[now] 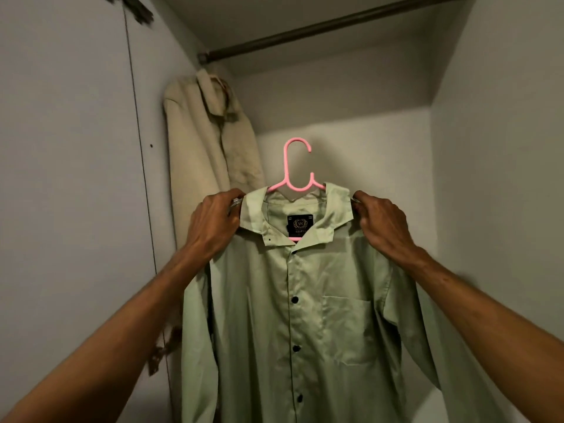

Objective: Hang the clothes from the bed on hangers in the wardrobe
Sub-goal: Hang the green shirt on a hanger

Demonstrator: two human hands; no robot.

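A pale green button-up shirt (pixel 293 315) with dark buttons and a black neck label hangs on a pink plastic hanger (pixel 294 166), held up in front of the open wardrobe. My left hand (pixel 213 222) grips the shirt's left shoulder by the collar. My right hand (pixel 381 221) grips the right shoulder the same way. The hanger's hook stands free, well below the dark wardrobe rail (pixel 320 29), which runs across the top. The hanger's arms are hidden inside the shirt.
A beige garment (pixel 207 138) hangs at the rail's left end, against the wardrobe's left wall. The grey wardrobe door (pixel 67 178) stands at the left. The pale back wall (pixel 351 160) and right side wall (pixel 494 148) enclose the space behind the shirt.
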